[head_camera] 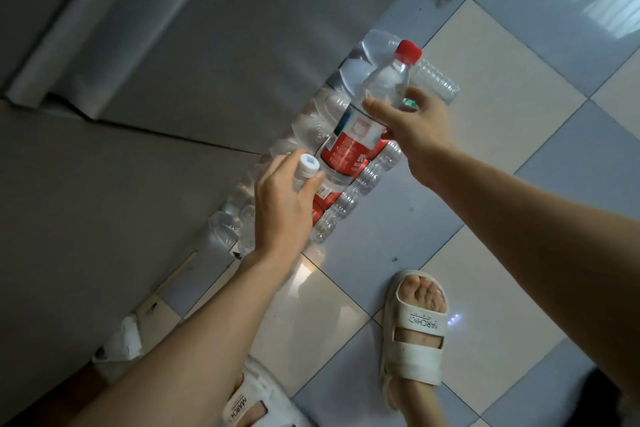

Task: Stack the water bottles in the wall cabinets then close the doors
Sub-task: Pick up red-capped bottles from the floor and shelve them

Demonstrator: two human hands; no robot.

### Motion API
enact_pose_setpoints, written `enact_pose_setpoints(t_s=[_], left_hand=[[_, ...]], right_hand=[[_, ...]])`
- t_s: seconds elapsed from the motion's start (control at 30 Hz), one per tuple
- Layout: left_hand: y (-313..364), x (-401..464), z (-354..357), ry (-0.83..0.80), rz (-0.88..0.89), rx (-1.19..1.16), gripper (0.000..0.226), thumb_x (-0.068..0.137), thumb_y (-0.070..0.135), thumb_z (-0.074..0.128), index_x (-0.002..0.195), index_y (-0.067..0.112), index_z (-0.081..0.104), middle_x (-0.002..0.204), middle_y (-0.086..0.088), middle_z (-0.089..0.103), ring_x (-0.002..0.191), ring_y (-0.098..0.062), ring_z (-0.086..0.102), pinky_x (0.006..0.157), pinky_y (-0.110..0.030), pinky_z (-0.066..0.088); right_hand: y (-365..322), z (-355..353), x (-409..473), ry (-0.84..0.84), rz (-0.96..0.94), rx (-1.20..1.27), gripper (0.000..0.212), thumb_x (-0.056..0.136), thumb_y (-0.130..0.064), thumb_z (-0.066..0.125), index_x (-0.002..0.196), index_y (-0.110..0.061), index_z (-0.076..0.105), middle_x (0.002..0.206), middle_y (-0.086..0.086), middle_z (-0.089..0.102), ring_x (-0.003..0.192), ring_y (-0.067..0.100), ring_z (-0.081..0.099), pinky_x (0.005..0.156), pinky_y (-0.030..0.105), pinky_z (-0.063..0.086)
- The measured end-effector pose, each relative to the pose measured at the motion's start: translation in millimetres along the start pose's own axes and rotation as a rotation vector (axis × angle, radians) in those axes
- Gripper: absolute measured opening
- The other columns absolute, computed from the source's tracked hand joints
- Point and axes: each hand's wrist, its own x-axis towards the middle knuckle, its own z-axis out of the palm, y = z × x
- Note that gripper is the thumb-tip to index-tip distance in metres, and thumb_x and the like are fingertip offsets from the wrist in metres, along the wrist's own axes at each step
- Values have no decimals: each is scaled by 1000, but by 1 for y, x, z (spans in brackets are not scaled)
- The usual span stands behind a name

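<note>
A row of bottles lies on the floor beside the cabinet at left; two sandals stand nearer.

You can read "MARCH" on the strap of the right sandal, printed upside down from your view. The left sandal shows the same word, cut off as "MARCH". The red label on the bottle your right hand holds carries white characters too blurred to read.

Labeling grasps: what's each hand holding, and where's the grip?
Right hand grips the red-capped bottle around its upper body, just below the shoulder. Left hand grips a white-capped bottle just below the cap.
</note>
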Motion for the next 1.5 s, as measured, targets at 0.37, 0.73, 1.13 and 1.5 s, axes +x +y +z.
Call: enact_pose_setpoints(t_s=[0.37, 0.73, 1.13, 1.5], left_hand=[[69, -26, 32, -127, -54, -372, 23, 81, 15, 83, 102, 21, 73, 95, 11, 74, 95, -9, 68, 81, -17, 52], [49, -49, 85, -185, 254, -54, 44, 76, 9, 86, 119, 13, 73, 122, 1, 72, 118, -10, 63, 100, -27, 51], [7, -46, 114, -301, 12, -107, 103, 65, 31, 94, 149, 32, 35, 149, 6, 47, 137, -9, 43, 106, -25, 39], [-7, -28, 154, -260, -99, -219, 65, 61, 15, 93, 103, 53, 62, 101, 24, 70, 97, 6, 65, 80, -15, 55]], right_hand=[[31, -95, -63, 63, -167, -544, 76, 70, -21, 91, 135, -22, 50, 127, 1, 55, 114, 21, 55, 100, 44, 50], [89, -117, -59, 111, -348, -636, 64, 74, -20, 89, 127, -16, 54, 123, 2, 51, 110, 19, 48, 90, 32, 42], [123, -129, -46, 105, -92, -526, 99, 70, -22, 92, 152, -23, 35, 143, 2, 50, 125, 24, 51, 105, 45, 48], [117, -134, -8, -129, -87, -470, 62, 69, -14, 92, 124, -17, 63, 125, 10, 63, 115, 27, 61, 100, 50, 50]])
